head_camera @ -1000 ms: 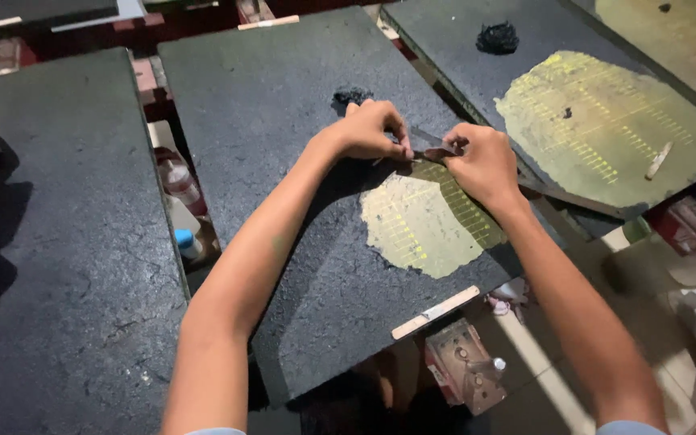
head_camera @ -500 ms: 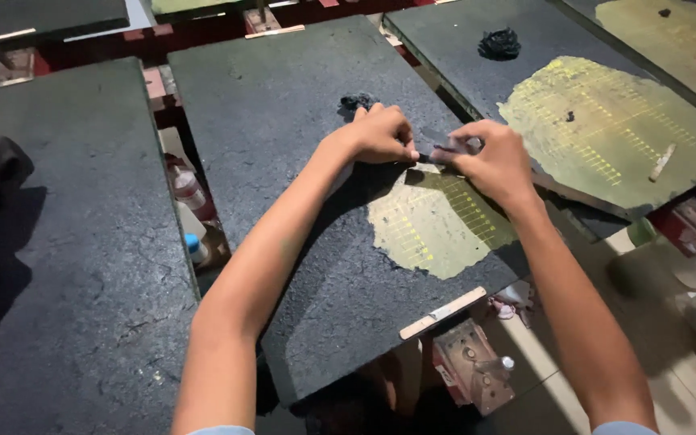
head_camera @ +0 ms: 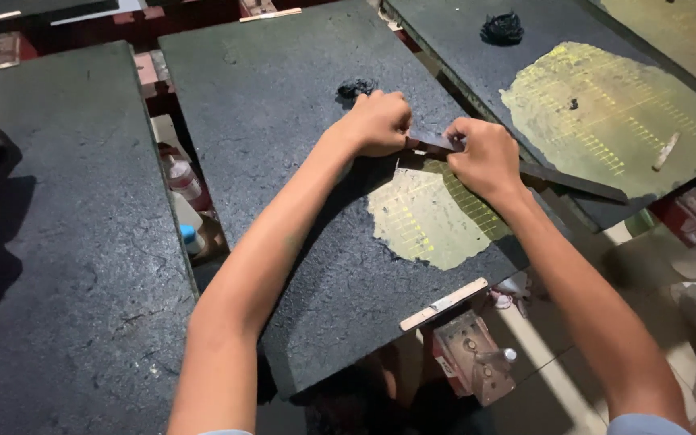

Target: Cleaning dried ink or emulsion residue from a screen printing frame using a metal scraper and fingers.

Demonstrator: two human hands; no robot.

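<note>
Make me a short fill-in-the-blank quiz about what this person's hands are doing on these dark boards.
1. Both hands, left hand and right hand, grip one long dark ____.
2. The scraper blade lies at the top edge of a ____ coloured patch on the middle board.
3. A small black clump lies just beyond the ____ hand.
4. A wooden stick lies at the board's ____ edge.

Missing words: scraper blade; yellowish; left; near
</note>
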